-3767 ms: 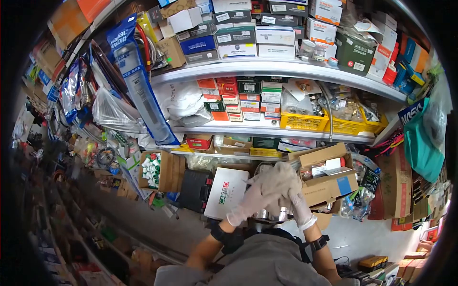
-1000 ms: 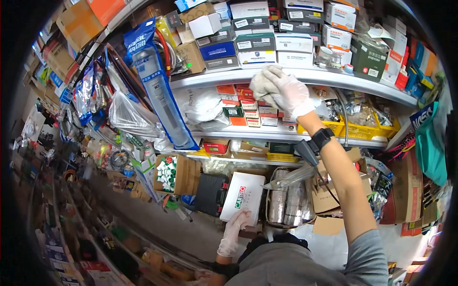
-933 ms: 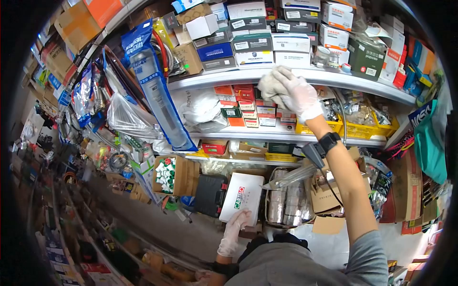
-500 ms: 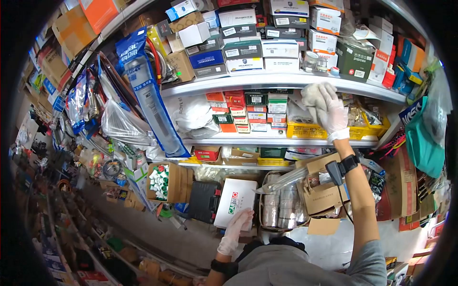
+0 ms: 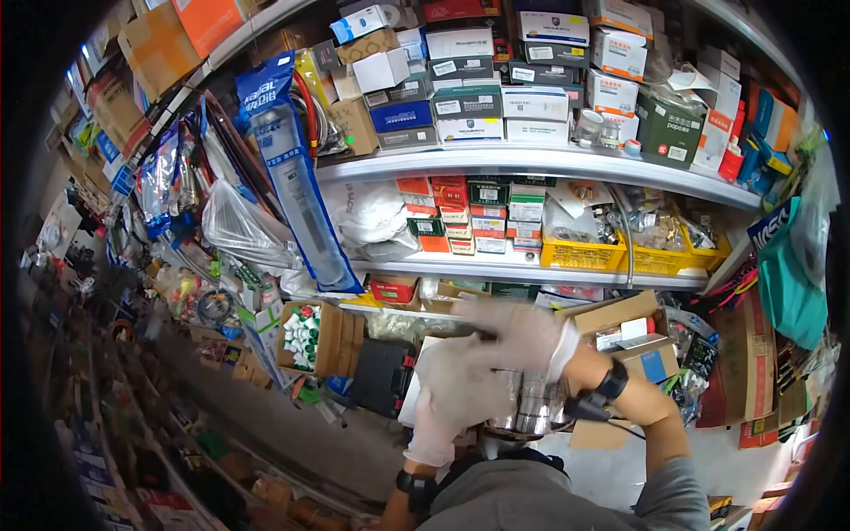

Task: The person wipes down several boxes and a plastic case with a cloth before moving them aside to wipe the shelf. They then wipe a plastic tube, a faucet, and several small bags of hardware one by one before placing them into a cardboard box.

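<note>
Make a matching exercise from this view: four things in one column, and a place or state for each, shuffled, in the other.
Things
1. right hand
2. teal bag
3. black case
4. yellow baskets

Places or states
A. beside the open carton of green and white fittings
B. on the shelf below the stacked white and grey boxes, filled with small parts
C. gloved and blurred
D. hanging at the far right of the picture

Right pairs: 1-C, 2-D, 3-A, 4-B

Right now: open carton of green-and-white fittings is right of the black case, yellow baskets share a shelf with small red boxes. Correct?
Side's wrong: head view shows the carton left of the black case. Yellow baskets do share a shelf with small red boxes.
</note>
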`<action>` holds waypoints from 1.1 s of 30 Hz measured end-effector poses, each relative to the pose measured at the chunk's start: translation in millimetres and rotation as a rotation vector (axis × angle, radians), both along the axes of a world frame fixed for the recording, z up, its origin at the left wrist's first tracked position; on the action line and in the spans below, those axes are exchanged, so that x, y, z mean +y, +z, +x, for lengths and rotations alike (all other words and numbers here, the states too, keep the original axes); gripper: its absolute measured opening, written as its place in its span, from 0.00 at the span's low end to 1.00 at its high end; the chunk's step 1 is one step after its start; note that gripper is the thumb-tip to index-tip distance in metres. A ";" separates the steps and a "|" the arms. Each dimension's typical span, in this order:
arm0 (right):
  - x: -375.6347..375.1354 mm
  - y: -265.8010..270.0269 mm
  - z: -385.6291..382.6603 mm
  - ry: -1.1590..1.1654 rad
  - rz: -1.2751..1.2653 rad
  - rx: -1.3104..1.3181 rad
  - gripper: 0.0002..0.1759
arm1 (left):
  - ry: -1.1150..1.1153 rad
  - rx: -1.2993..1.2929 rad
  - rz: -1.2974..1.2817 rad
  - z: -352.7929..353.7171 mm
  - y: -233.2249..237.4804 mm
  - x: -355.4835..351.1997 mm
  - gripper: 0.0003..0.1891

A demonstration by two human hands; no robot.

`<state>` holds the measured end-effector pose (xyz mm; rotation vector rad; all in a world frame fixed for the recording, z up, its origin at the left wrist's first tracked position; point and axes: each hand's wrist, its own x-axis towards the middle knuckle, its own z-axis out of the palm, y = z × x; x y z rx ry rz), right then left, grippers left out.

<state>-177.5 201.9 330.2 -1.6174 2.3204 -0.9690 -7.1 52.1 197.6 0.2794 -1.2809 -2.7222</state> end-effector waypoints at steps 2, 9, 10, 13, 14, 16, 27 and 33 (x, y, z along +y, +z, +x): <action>6.9 39.7 -39.2 -0.334 -0.260 0.282 0.35 | 0.033 0.066 0.254 4.3 -7.3 -2.7 0.28; 27.0 122.6 -205.5 -0.882 -0.310 0.881 0.34 | 0.076 -0.004 -0.025 12.2 -22.5 2.0 0.29; 25.4 130.3 -210.7 -0.913 -0.224 0.848 0.35 | 0.090 -0.027 -0.252 12.5 -25.6 2.7 0.29; 20.3 136.2 -228.4 -0.907 -0.054 0.829 0.34 | 0.079 -0.004 0.722 18.0 -38.8 -0.8 0.30; 18.2 135.3 -231.8 -0.912 0.031 0.804 0.34 | 0.085 -0.001 0.721 20.4 -43.0 -0.8 0.30; 14.6 130.9 -232.5 -0.907 -0.062 0.858 0.31 | 0.143 -0.038 0.552 24.3 -37.7 3.9 0.31; 16.4 131.4 -232.3 -0.808 -0.104 0.874 0.26 | 0.087 0.025 0.574 26.5 -8.9 11.3 0.31; 14.3 122.5 -241.1 -0.790 -0.090 0.989 0.29 | 0.074 0.006 0.543 25.0 -15.2 12.5 0.33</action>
